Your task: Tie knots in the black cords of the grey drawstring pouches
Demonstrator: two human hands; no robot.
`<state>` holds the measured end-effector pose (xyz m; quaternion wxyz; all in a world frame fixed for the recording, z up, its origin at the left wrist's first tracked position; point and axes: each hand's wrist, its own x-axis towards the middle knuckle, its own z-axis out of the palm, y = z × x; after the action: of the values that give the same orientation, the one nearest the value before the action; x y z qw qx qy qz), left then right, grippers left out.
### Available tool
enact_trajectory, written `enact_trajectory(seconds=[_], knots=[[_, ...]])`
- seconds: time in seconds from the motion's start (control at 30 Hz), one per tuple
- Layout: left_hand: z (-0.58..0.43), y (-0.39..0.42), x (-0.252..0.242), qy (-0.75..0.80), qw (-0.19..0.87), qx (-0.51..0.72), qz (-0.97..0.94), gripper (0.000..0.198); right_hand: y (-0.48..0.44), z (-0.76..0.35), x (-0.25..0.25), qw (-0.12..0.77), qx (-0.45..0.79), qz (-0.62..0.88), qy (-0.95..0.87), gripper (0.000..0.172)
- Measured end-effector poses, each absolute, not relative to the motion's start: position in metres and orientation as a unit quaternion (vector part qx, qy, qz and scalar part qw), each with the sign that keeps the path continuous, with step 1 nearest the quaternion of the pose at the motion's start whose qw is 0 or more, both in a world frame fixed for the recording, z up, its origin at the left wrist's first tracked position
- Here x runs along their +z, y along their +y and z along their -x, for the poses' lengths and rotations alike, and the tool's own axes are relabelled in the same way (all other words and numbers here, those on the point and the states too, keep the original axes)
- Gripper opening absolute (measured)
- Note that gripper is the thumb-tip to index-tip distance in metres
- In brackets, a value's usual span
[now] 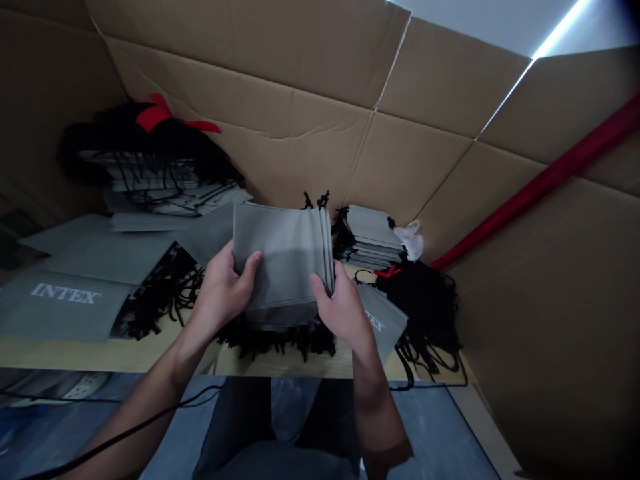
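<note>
Between my two hands is a small stack of flat grey pouches [280,250], held above the table with stitching along its edges. My left hand [225,285] grips its left side, thumb on top. My right hand [344,303] closes on the right edge, where several layers fan slightly apart; its fingers are partly hidden behind them. Black cord ends stick up at the stack's top right corner. Beneath it, more grey pouches [285,315] with a fringe of black cords [280,340] lie on the table, mostly covered.
Grey pieces printed INTEX [65,303] spread at left, before a pile tied with a red ribbon [155,119]. At right are a pouch stack [373,230], a black cord bundle [420,310] and a red pole [540,180]. Cardboard walls [300,127] enclose the table [245,365].
</note>
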<state>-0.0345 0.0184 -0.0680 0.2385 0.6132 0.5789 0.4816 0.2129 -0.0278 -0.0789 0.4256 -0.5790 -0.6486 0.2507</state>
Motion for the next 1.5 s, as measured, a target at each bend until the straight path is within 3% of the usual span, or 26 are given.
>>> enact_trajectory(seconds=[0.23, 0.43, 0.6, 0.87, 1.07, 1.27, 1.5], knots=[[0.039, 0.036, -0.092, 0.643, 0.189, 0.353, -0.653, 0.042, -0.033, -0.19, -0.077, 0.291, 0.23, 0.701, -0.609, 0.063], [0.04, 0.038, -0.108, 0.696, 0.132, 0.247, -0.661, 0.048, -0.043, -0.165, -0.08, 0.214, 0.187, 0.741, -0.608, 0.053], [0.042, 0.037, -0.117, 0.704, 0.106, 0.207, -0.671, 0.052, -0.049, -0.149, -0.092, 0.208, 0.145, 0.748, -0.613, 0.052], [0.048, 0.045, -0.136, 0.687, 0.098, 0.198, -0.692, 0.04, -0.051, -0.153, -0.12, 0.271, 0.13, 0.739, -0.603, 0.054], [0.068, 0.052, -0.148, 0.663, 0.141, 0.294, -0.674, 0.038, -0.05, -0.192, -0.134, 0.393, 0.161, 0.686, -0.591, 0.051], [0.103, 0.069, -0.167, 0.631, 0.263, 0.408, -0.605, 0.046, 0.0, -0.262, -0.165, 0.528, 0.271, 0.589, -0.548, 0.053], [0.099, 0.072, -0.196, 0.533, 0.413, 0.459, -0.578, 0.054, 0.038, -0.262, -0.209, 0.583, 0.391, 0.511, -0.496, 0.062]])
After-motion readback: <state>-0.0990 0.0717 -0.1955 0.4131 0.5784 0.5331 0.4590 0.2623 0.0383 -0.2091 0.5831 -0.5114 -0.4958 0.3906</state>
